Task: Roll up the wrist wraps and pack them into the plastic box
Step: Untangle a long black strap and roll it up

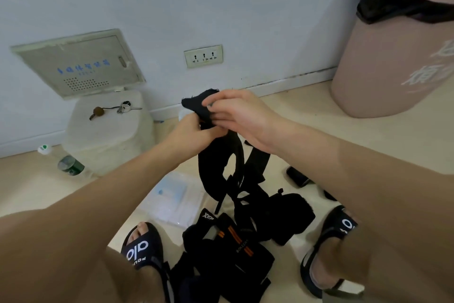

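Two hands pinch one wrist wrap [216, 155] at its top end: left hand [196, 134] and right hand [242, 116] fingers clamped together. I judge its length hangs straight below the fingers, toward the floor pile [228, 248].

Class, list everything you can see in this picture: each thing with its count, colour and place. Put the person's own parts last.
Held wrist wrap: one, black, lifted above the floor, its tail hanging down.
Pile of wraps: count unclear, black, some with orange stripes, on the floor between the feet.
Plastic box: one, clear, on the floor left of the pile.
Bin: one, pink with black liner, right.
Keys: one bunch, on a white stool.
Bottle: one, green label, lying by the stool.
Socket: one, white, on the wall.
Sandals: two, black, on the feet.
Hands: left, right, both pinching the held wrap.
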### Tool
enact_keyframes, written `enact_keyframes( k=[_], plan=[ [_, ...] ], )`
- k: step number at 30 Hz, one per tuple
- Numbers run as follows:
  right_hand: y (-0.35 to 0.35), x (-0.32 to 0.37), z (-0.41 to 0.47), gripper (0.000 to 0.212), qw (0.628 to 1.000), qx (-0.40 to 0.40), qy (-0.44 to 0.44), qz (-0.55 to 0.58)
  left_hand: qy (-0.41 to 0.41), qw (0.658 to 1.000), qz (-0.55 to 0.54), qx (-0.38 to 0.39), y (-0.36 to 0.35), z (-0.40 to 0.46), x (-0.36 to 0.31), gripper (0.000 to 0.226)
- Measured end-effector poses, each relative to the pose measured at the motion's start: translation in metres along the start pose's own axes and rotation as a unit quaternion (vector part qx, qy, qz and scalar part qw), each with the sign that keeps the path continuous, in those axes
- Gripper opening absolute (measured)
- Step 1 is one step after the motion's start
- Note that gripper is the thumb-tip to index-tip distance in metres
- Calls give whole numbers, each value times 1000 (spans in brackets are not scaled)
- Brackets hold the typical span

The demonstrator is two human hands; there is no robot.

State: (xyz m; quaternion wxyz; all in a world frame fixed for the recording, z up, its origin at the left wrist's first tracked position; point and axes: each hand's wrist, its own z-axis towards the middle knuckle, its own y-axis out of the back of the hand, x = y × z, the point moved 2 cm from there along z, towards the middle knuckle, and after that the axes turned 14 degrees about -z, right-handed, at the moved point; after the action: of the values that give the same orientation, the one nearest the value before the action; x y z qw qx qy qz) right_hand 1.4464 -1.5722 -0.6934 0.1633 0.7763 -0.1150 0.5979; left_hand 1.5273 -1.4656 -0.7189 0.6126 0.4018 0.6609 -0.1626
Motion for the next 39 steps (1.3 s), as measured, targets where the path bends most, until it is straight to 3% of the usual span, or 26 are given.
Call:
enact_keyframes(
  k=[5, 8, 12, 15, 17, 19, 21, 24, 28, 31, 33, 34, 39],
  plan=[
    [8, 3, 15, 29, 996, -26, -5, -83, 37, 996, -31, -74, 15, 16, -5, 26],
    [18, -11, 29, 53, 984, -60, -47, -158, 55, 992, -44, -105, 20, 20, -9, 22],
    [20, -24, 37, 77, 968, 8, -82, -235, 65, 987, -75, -126, 25, 24, -13, 15],
    [14, -33, 40, 68, 955, 44, -100, -277, 66, 986, -85, -125, 27, 25, -13, 13],
    [14, -36, 42, 46, 948, 37, -97, -301, 53, 991, -50, -116, 30, 26, -13, 10],
    [16, -38, 42, 20, 939, 51, -90, -328, 28, 993, 37, -108, 34, 26, -14, 14],
    [17, -40, 41, 11, 927, 83, -93, -353, 0, 985, 134, -106, 39, 24, -18, 9],
    [12, -44, 37, 21, 923, 121, -102, -350, 13, 981, 165, -104, 49, 22, -22, 16],
    [-4, -51, 28, 20, 906, 178, -93, -372, 39, 994, 56, -86, 60, 20, -28, 36],
    [-18, -62, 16, 29, 854, 283, -107, -424, 10, 995, 49, -83, 58, 16, -30, 19],
    [-28, -66, 8, 18, 844, 323, -106, -415, -18, 990, 100, -94, 54, 17, -27, 12],
    [-31, -68, 6, 11, 852, 324, -99, -400, -33, 987, 124, -101, 52, 17, -25, 15],
    [-29, -72, 19, 26, 892, 214, -75, -392, -90, 966, 215, -114, 38, 21, -15, 31]
  ],
)
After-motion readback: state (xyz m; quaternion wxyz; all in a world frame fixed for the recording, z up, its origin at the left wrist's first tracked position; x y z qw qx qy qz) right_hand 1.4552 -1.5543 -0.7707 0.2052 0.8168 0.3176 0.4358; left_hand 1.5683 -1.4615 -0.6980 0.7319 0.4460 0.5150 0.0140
